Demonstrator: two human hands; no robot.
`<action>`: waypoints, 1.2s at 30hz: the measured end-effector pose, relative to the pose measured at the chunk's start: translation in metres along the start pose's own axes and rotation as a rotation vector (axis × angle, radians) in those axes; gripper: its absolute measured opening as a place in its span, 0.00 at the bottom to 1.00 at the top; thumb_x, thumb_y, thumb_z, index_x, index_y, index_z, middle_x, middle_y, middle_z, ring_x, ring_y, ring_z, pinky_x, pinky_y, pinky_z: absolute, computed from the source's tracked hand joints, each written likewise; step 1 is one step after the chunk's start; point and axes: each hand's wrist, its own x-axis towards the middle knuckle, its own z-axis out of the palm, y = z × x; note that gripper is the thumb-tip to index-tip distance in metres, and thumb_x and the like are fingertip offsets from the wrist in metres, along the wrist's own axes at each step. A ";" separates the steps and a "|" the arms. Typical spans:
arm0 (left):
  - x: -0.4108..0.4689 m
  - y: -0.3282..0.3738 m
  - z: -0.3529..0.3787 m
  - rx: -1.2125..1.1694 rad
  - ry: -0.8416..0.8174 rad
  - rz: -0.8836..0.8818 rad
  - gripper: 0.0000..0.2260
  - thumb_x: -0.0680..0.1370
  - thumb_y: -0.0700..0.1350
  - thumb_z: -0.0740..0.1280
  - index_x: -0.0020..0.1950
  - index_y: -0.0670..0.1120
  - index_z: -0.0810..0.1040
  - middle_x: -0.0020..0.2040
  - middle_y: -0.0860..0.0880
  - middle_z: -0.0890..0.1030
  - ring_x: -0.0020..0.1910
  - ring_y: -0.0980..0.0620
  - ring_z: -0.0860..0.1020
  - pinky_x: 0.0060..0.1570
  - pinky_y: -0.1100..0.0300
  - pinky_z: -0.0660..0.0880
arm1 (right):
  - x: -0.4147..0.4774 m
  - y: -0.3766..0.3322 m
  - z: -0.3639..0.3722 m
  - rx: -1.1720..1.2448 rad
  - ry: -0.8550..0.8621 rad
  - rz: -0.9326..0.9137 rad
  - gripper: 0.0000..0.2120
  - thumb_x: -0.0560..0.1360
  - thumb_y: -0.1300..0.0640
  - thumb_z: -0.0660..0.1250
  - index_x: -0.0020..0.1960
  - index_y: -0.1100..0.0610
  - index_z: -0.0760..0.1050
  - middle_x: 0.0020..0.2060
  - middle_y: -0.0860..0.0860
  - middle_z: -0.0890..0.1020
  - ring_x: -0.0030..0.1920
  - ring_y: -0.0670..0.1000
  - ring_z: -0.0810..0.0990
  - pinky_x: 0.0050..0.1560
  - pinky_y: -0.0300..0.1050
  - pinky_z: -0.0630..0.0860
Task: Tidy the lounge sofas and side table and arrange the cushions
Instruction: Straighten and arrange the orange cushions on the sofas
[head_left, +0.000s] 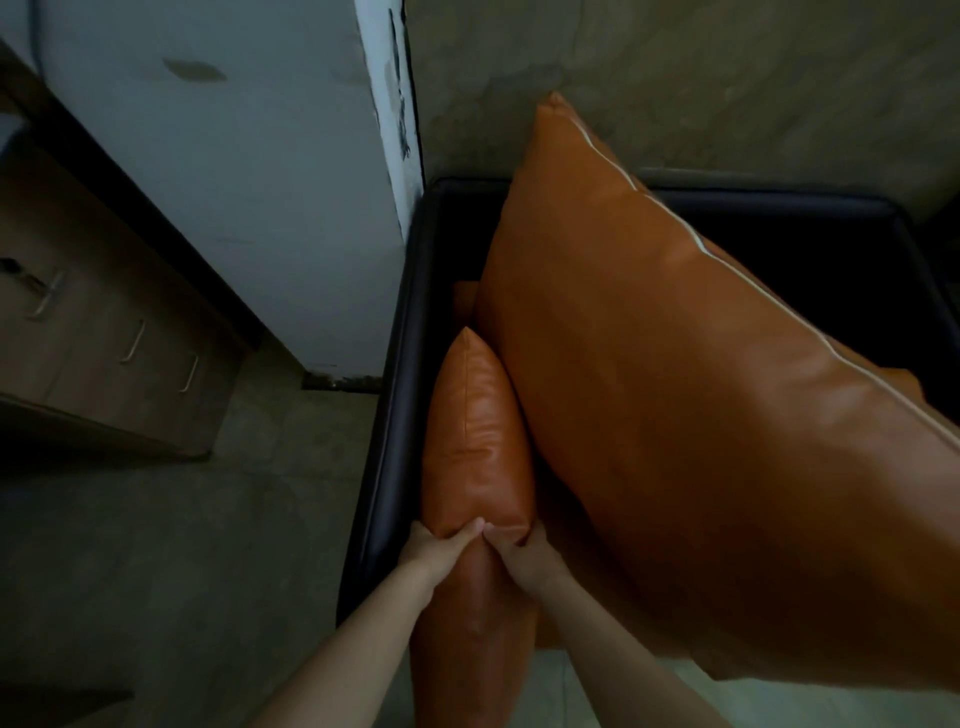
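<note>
Both hands pinch the near end of the small cushion (478, 441): left hand (439, 551) and right hand (522, 556) side by side, thumbs nearly touching, fingers dug into the leather; cushion stands on edge, running away from the grip; sofa arm (395, 415) just left of the grip; large cushion (701, 415) leans in from its right, touching. Risks, judged: smooth cover slips from so narrow a pinch; large cushion topples if its prop shifts.

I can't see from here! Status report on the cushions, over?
Left hand and right hand both pinching small orange cushion. Large orange cushion crowding its right. Black sofa arm left.
</note>
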 end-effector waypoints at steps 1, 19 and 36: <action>-0.002 0.001 0.001 0.011 0.018 -0.008 0.49 0.61 0.64 0.78 0.74 0.45 0.63 0.66 0.43 0.75 0.61 0.43 0.76 0.62 0.46 0.74 | -0.001 -0.001 -0.003 -0.004 0.001 -0.002 0.45 0.74 0.34 0.62 0.79 0.57 0.47 0.74 0.60 0.64 0.72 0.61 0.67 0.70 0.51 0.66; -0.118 0.150 0.048 0.076 0.177 0.384 0.31 0.76 0.52 0.70 0.76 0.49 0.64 0.73 0.44 0.68 0.69 0.45 0.70 0.68 0.50 0.68 | -0.086 -0.061 -0.134 0.020 0.054 -0.470 0.34 0.79 0.42 0.61 0.78 0.54 0.53 0.74 0.56 0.65 0.72 0.57 0.66 0.68 0.47 0.66; -0.198 0.286 0.117 0.251 -0.003 0.820 0.18 0.78 0.48 0.68 0.67 0.48 0.74 0.62 0.47 0.77 0.58 0.51 0.76 0.56 0.60 0.70 | -0.162 -0.101 -0.296 0.122 0.426 -0.673 0.21 0.78 0.50 0.66 0.69 0.55 0.70 0.61 0.56 0.78 0.60 0.54 0.77 0.58 0.44 0.72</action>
